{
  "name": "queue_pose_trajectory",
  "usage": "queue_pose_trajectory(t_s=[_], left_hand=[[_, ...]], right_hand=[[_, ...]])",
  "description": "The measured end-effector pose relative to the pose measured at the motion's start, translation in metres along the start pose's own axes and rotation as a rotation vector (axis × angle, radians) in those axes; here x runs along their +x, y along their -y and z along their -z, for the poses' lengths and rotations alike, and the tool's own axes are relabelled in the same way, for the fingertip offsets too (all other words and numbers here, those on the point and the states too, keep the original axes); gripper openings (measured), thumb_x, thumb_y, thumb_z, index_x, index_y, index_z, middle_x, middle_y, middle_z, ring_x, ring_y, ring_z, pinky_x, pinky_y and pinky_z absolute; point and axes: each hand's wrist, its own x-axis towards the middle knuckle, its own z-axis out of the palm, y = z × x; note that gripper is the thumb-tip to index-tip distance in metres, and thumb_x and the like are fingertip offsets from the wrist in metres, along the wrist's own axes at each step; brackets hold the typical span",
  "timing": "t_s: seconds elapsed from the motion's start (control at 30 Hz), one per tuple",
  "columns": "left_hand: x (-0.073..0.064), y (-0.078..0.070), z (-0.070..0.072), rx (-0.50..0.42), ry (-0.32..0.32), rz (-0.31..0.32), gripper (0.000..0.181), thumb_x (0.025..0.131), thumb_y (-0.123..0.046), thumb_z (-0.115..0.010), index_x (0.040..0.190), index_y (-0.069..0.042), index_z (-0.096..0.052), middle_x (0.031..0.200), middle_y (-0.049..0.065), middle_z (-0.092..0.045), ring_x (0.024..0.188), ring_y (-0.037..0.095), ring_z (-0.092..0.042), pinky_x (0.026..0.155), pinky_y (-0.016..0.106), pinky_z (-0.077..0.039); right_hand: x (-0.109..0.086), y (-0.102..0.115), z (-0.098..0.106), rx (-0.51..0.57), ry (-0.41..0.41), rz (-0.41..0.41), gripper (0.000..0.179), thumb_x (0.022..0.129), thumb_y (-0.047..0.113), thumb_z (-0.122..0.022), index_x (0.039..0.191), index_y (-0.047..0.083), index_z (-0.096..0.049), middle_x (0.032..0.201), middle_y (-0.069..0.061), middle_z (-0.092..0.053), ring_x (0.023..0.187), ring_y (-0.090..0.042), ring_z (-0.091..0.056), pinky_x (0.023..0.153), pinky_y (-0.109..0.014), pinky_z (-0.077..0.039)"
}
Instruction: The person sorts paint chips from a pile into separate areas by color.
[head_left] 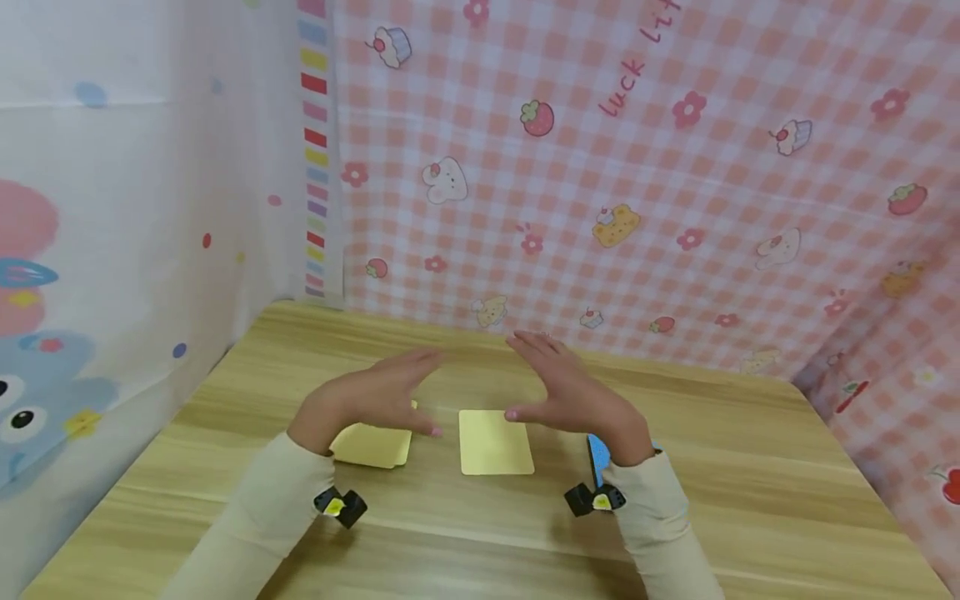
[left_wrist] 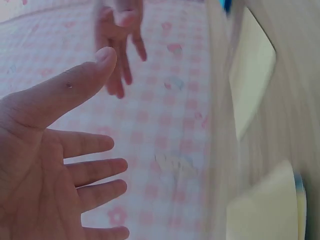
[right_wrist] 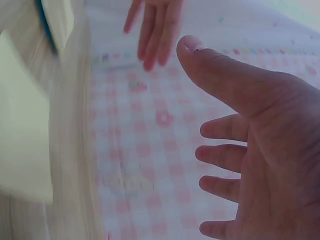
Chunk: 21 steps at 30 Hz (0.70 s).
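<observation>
Both hands hover above the wooden table, palms turned toward each other with a gap between them. My left hand (head_left: 378, 392) is held over a small stack of pale yellow cards (head_left: 372, 446) at the left, partly hiding it; its fingers are straight and it holds nothing. To the right, my right hand (head_left: 573, 387) has its fingers extended and is empty too, its thumb tip overlapping a single yellow card (head_left: 496, 446) in the head view. That card lies flat on the table in the middle. A blue item (head_left: 598, 458) with a dark edge sits mostly hidden under the right wrist.
The wooden table (head_left: 450, 542) meets a pink checked cloth (head_left: 570, 183) hung behind it. A white printed cloth (head_left: 150, 167) hangs along the left side, and more checked cloth (head_left: 900, 375) closes off the right. Small black wrist cameras (head_left: 341, 507) are strapped below each hand.
</observation>
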Motion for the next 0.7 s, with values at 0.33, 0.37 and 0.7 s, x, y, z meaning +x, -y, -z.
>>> queue_pose_trajectory(t_s=[0.33,0.37,0.7], left_hand=[[0.027,-0.023,-0.026,0.056,0.031,0.029,0.101,0.084,-0.040,-0.082,0.160,-0.003,-0.025,0.165,0.016,-0.026,0.152,0.033,-0.023,0.119,0.061,-0.017],[0.029,-0.022,-0.029,0.068,0.038,0.040,0.102,0.084,-0.040,-0.082,0.160,-0.003,-0.026,0.165,0.016,-0.026,0.152,0.032,-0.023,0.118,0.063,-0.015],[0.046,-0.017,-0.067,0.220,0.155,0.160,0.106,0.078,-0.050,-0.085,0.158,-0.005,-0.032,0.164,0.015,-0.028,0.152,0.031,-0.023,0.118,0.066,-0.007]], right_hand=[[-0.031,-0.029,-0.008,-0.054,0.033,-0.004,0.094,0.084,0.034,-0.084,0.157,0.002,-0.034,0.163,-0.018,-0.030,0.148,-0.044,-0.023,0.112,-0.070,-0.021],[-0.030,-0.030,-0.010,-0.051,0.048,-0.006,0.094,0.084,0.034,-0.084,0.157,0.003,-0.034,0.163,-0.017,-0.030,0.148,-0.043,-0.023,0.112,-0.070,-0.020],[-0.020,-0.036,-0.047,-0.087,0.273,-0.043,0.096,0.083,0.035,-0.085,0.157,0.004,-0.032,0.163,-0.017,-0.029,0.150,-0.041,-0.023,0.114,-0.067,-0.020]])
